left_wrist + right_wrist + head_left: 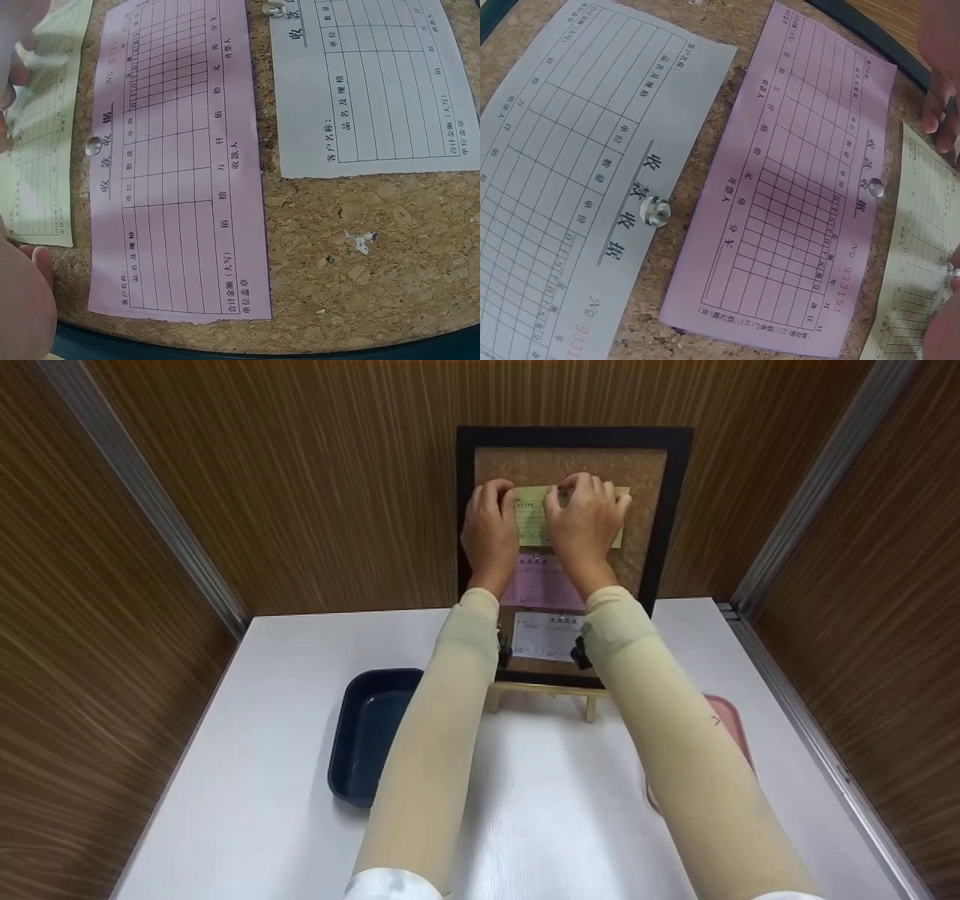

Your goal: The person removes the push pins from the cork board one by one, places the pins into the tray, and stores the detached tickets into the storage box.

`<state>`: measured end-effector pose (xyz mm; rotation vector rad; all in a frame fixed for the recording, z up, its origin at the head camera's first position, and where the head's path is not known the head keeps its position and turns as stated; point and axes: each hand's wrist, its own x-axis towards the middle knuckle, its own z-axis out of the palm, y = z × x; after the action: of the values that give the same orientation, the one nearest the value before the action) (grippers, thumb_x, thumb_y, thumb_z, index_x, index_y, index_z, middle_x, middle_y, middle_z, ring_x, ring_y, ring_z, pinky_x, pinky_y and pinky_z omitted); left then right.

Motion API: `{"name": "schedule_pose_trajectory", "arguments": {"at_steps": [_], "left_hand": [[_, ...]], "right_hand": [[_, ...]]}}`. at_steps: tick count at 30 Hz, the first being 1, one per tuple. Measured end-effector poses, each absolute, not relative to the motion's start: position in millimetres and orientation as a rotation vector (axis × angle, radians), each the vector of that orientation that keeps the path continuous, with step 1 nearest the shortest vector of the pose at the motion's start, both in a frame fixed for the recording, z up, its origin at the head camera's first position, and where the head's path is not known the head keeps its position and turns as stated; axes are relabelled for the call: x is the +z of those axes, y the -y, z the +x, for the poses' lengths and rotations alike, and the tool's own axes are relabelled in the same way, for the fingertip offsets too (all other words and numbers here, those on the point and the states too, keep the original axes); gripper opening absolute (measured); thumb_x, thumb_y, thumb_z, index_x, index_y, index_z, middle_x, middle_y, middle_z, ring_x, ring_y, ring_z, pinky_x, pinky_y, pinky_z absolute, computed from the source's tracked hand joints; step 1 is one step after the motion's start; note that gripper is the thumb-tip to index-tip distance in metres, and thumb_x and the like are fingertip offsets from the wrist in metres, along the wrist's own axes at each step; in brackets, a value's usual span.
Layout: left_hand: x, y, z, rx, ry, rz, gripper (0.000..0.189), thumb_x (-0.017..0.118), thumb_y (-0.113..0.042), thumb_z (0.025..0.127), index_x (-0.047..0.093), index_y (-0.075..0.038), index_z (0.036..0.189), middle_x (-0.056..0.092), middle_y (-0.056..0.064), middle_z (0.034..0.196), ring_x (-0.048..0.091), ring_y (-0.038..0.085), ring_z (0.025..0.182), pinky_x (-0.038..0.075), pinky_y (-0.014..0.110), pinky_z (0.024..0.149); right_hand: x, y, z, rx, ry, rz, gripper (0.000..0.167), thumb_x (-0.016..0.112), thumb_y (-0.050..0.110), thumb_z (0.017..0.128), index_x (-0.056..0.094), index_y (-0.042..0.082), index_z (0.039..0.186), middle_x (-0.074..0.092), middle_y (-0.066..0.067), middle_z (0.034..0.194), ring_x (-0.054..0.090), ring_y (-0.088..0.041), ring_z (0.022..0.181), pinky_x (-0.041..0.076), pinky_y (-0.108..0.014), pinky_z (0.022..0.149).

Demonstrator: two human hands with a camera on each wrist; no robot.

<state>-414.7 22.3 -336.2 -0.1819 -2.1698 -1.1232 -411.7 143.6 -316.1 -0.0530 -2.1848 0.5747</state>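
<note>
A yellow receipt (532, 521) lies against the upper part of a black-framed cork board (645, 525). My left hand (491, 529) is at its upper left corner, thumb and forefinger bent and seeming to pinch the edge. The right hand (589, 517) is over the top middle of the receipt, its thumb and fingers around a clear push pin (952, 271), mostly hidden by the fingers. Below hang a pink receipt (176, 172) with a clear pin (94, 145) at its top, and a white receipt (577, 157) with another clear pin (655, 211).
The board stands on a small wooden easel (591, 709), with black clips (580, 652) near its lower edge. A dark blue tray (367, 735) sits on the white table (285, 697) at left, a pink tray (731, 720) at right, partly behind my sleeve. Wood-patterned walls enclose the table.
</note>
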Motion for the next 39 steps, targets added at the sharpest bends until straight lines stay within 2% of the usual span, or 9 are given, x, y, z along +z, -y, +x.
{"name": "schedule_pose_trajectory", "arguments": {"at_steps": [10, 25, 39], "left_hand": [[-336, -25, -413, -1.119, 2.162, -0.186, 0.023, 0.048, -0.029, 0.108, 0.062, -0.016, 0.12, 0.063, -0.002, 0.117, 0.058, 0.01, 0.107, 0.048, 0.024, 0.088], [-333, -25, -413, -1.115, 2.152, -0.173, 0.021, 0.049, -0.028, 0.107, 0.062, -0.016, 0.119, 0.063, -0.002, 0.115, 0.059, 0.01, 0.106, 0.048, 0.025, 0.088], [-332, -14, -407, -1.244, 2.113, -0.258, 0.023, 0.05, -0.029, 0.107, 0.063, -0.015, 0.119, 0.063, -0.001, 0.116, 0.058, 0.01, 0.106, 0.046, 0.025, 0.09]], "right_hand": [[-319, -147, -410, 0.613, 2.103, -0.01, 0.022, 0.063, 0.027, 0.095, 0.071, 0.006, 0.097, 0.071, -0.012, 0.093, 0.06, -0.032, 0.09, 0.034, -0.049, 0.092], [-321, -151, -405, 0.679, 2.071, 0.032, 0.023, 0.062, 0.028, 0.096, 0.07, 0.007, 0.097, 0.068, -0.011, 0.088, 0.059, -0.031, 0.084, 0.033, -0.048, 0.092], [-327, -160, -390, 0.778, 1.99, 0.13, 0.022, 0.065, 0.025, 0.093, 0.069, 0.003, 0.096, 0.064, -0.011, 0.082, 0.056, -0.029, 0.085, 0.033, -0.044, 0.093]]}}
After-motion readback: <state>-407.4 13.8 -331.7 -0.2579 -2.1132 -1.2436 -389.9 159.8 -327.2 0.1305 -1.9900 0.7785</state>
